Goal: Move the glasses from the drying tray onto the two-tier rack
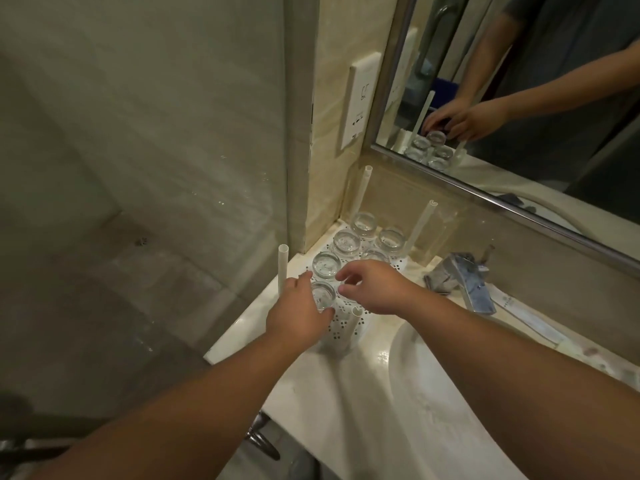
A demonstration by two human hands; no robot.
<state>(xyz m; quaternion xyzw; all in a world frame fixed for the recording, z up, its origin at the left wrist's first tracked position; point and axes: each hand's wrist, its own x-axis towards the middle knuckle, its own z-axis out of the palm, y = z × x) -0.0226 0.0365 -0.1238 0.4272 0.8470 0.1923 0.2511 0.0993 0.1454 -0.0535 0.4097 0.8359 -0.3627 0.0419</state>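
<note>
Rack: the white perforated shelf point(341, 329) in the counter corner has four upright posts; only this one tier shows, so whether it is the drying tray or the two-tier rack cannot be told.
Counter and basin: pale stone counter point(322, 393) beside the sink, with a chrome tap point(464, 275) just right of the shelf.
Glasses: six clear tumblers stand mouth-down on the shelf, in two rows running back to the wall.
Nearest glass point(323, 295): probably light, rigid, breakable and slippery if wet (clear on white, its edges are hard to trace); best held around the side wall rather than by the base.
Left hand point(299, 315): fingers curled around the nearest glass, touching its left side; a firm grip cannot be confirmed.
Right hand point(372, 289): fingers loosely spread, holding nothing, above the second row.
Hidden: the right hand covers one glass; the mirror point(519, 116) shows only a small, dim reflection.
</note>
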